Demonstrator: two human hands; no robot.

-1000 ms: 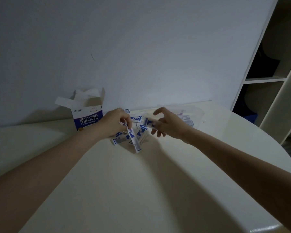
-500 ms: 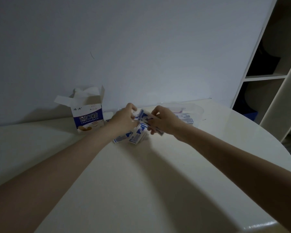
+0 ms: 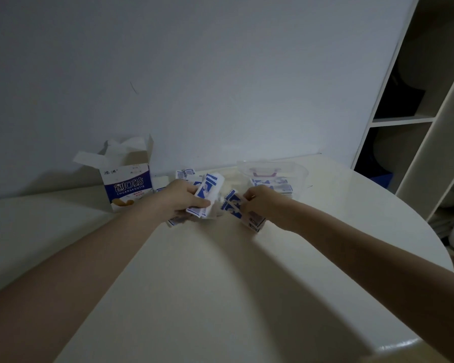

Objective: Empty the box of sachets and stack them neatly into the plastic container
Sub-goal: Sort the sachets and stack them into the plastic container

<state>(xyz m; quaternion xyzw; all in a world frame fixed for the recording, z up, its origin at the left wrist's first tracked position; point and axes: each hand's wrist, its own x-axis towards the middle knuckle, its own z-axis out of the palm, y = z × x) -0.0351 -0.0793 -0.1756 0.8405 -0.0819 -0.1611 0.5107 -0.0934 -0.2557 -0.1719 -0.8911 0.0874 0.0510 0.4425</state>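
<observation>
The open blue and white box [image 3: 128, 186] stands at the far left of the table by the wall, flaps up. My left hand [image 3: 180, 196] grips a small bundle of blue and white sachets [image 3: 207, 195]. My right hand [image 3: 260, 203] grips another bundle of sachets [image 3: 243, 212] just to the right. A few loose sachets [image 3: 185, 173] lie behind my left hand. The clear plastic container [image 3: 299, 170] sits behind my right hand, with a stack of sachets [image 3: 271, 185] inside it.
The round cream table [image 3: 220, 284] meets a plain wall at the back. A tall open shelving unit [image 3: 417, 121] stands at the right, past the table's edge.
Both hands have gathered sachets off the pile into bundles. My hands have drawn slightly apart, the left one lifting its bundle upright.
</observation>
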